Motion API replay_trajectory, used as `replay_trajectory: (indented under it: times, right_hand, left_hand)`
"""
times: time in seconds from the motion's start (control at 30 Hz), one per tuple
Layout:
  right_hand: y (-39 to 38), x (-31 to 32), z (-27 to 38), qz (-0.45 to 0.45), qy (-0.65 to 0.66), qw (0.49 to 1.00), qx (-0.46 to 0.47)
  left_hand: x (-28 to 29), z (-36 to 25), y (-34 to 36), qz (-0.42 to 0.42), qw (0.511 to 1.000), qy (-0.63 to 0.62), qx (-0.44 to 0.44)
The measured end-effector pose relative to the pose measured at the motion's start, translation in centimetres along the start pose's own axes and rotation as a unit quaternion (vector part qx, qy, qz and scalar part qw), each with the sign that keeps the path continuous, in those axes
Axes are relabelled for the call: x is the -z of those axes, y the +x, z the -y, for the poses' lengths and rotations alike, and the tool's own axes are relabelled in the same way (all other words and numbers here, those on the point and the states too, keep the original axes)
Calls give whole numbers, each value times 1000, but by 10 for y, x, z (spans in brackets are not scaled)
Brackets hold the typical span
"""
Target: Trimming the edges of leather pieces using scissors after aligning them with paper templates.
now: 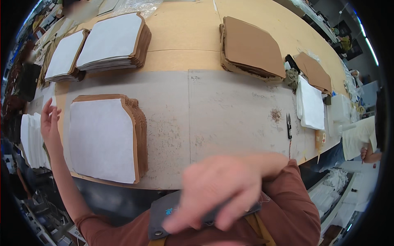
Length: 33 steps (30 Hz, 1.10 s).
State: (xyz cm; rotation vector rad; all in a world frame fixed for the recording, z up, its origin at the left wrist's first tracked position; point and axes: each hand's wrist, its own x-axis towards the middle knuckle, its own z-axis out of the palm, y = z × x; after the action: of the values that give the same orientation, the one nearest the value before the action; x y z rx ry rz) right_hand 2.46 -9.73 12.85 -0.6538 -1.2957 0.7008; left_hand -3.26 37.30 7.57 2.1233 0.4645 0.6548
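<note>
At the table's left side my left hand (50, 125) is raised with its fingers stretched and apart. It is beside a pile of folded white sheets (30, 139) and a thick stack of brown pieces topped by a white sheet (102, 139). No object shows in its fingers. Blurred, my right hand (221, 188) hangs before my grey apron (158, 219), apart from the tabletop. Its thumb and a finger spread downward, and nothing shows between them. Thread snips (289, 126) with dark handles lie on the grey mat (221, 119) toward the right.
Two more white-topped stacks (113, 39) stand at the far left. A brown stack (252, 49) sits at the back right, near a white cloth (310, 102) and smaller brown pieces (312, 70). Brown scraps (275, 115) lie by the snips. Another person (361, 139) is at the right.
</note>
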Motion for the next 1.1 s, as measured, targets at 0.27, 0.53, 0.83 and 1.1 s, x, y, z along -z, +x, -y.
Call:
replay_trajectory:
  times: [0.27,0.53,0.83,1.1]
  right_hand:
    - [-37,-38,42,-34,-29,996,73]
    - [-80,-76,61,-234,-232,939,-94]
    - [-89,-108,59,-294,-327,877,-194]
    - [-136,-96,63,-334,-335,851,-227]
  left_hand:
    - [-59,-85,-161,69,955,-32,-288]
    - [-111,-111,-244,121,880,135,-439]
    - [-97,-121,-204,42,919,320,-227]
    - [-96,-92,-122,199,874,373,-240]
